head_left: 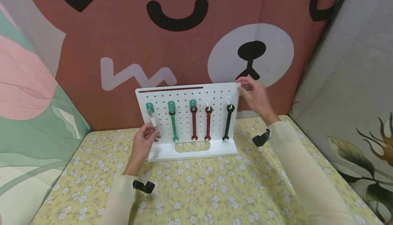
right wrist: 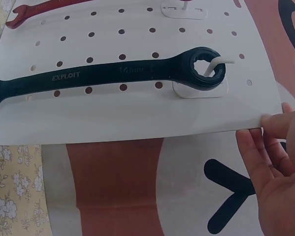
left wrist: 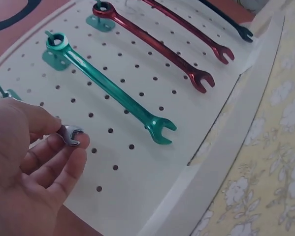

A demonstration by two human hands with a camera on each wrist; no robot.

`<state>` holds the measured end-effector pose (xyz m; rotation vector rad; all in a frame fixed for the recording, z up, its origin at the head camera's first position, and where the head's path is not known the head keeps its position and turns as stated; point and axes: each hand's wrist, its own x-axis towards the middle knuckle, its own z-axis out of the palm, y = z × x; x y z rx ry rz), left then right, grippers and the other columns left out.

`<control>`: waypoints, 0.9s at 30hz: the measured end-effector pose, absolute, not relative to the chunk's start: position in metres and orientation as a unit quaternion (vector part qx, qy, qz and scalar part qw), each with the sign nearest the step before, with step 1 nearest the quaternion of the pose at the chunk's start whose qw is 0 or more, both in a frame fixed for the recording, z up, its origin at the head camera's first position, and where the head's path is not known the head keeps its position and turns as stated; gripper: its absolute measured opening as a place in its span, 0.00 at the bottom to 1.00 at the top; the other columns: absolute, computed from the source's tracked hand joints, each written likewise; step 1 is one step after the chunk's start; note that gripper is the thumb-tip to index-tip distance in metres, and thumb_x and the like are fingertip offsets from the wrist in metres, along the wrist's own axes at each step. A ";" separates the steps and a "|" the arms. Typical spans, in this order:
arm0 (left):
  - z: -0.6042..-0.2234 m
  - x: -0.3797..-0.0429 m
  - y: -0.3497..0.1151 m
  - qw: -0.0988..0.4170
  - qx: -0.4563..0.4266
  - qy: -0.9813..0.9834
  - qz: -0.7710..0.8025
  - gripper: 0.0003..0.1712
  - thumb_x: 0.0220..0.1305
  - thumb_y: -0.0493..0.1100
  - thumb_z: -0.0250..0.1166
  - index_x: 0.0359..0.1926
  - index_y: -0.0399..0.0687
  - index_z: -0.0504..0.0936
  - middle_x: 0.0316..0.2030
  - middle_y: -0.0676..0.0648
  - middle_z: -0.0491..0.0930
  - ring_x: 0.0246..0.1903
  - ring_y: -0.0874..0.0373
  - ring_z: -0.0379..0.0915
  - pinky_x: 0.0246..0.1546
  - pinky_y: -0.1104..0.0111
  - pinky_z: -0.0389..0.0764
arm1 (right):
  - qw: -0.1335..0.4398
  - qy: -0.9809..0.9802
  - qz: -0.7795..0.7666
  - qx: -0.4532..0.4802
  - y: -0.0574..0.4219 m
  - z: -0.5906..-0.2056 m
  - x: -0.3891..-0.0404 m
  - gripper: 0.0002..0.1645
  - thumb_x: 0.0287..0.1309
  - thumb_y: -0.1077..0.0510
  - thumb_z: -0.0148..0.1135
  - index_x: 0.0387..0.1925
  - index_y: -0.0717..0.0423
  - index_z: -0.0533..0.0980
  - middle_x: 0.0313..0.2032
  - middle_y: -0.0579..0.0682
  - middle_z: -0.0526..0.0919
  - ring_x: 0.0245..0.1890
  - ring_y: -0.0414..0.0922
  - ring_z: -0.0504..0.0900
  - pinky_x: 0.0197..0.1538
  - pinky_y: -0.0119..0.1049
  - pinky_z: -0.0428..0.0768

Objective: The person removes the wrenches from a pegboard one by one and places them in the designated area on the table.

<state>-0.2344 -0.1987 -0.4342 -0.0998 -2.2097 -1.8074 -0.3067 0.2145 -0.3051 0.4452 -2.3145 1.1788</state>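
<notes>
White pegboard (head_left: 187, 95) stands upright on its base on a flowered table (head_left: 215, 191), against a bear-print backdrop (head_left: 122, 30). Five wrenches hang on its hooks, ring end up: silver wrench (head_left: 152, 119) far left, then green wrench (head_left: 173, 124), two red wrenches (head_left: 194, 122) (head_left: 208, 122), black wrench (head_left: 227, 121) far right.

Left hand (head_left: 142, 143) pinches the lower, open end of the silver wrench (left wrist: 72, 135) between thumb and fingertips; the wrench hangs from its green hook. Green wrench (left wrist: 110, 91) hangs just beside it, not touched.

Right hand (head_left: 255, 93) grips the pegboard's top right corner (right wrist: 245, 123), fingers (right wrist: 265, 147) curled behind the edge, thumb in front.

Black wrench (right wrist: 103, 73) reads "EXPLOIT" on the shaft in the right wrist view; a size mark follows, too blurred to read. Its ring sits on a white hook (right wrist: 218, 64).
</notes>
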 end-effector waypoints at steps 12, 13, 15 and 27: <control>-0.418 -0.217 -0.208 0.086 -0.050 -0.726 -0.680 0.19 0.72 0.27 0.62 0.60 0.27 0.70 0.40 0.41 0.77 0.33 0.62 0.81 0.39 0.70 0.85 | 0.237 -0.850 0.437 0.173 0.216 -0.304 -0.309 0.14 0.73 0.64 0.60 0.56 0.55 0.79 0.45 0.58 0.84 0.41 0.56 0.82 0.33 0.27 0.76; -0.417 -0.216 -0.208 0.085 -0.048 -0.725 -0.682 0.19 0.71 0.27 0.61 0.60 0.27 0.71 0.40 0.41 0.77 0.33 0.62 0.81 0.39 0.70 0.85 | 0.237 -0.850 0.437 0.174 0.216 -0.304 -0.309 0.13 0.73 0.64 0.60 0.56 0.55 0.79 0.45 0.59 0.84 0.40 0.56 0.82 0.33 0.27 0.76; -0.415 -0.214 -0.209 0.084 -0.048 -0.723 -0.684 0.19 0.72 0.27 0.62 0.60 0.27 0.71 0.40 0.42 0.77 0.34 0.62 0.81 0.40 0.69 0.85 | 0.235 -0.851 0.437 0.172 0.216 -0.303 -0.309 0.13 0.73 0.64 0.61 0.56 0.55 0.80 0.45 0.59 0.84 0.40 0.55 0.82 0.33 0.26 0.76; -0.410 -0.203 -0.217 0.053 -0.057 -0.706 -0.704 0.23 0.73 0.36 0.66 0.62 0.29 0.70 0.39 0.47 0.79 0.36 0.59 0.82 0.46 0.67 0.85 | 0.217 -0.853 0.444 0.166 0.216 -0.304 -0.309 0.14 0.74 0.63 0.59 0.58 0.54 0.78 0.46 0.58 0.81 0.44 0.56 0.82 0.41 0.25 0.80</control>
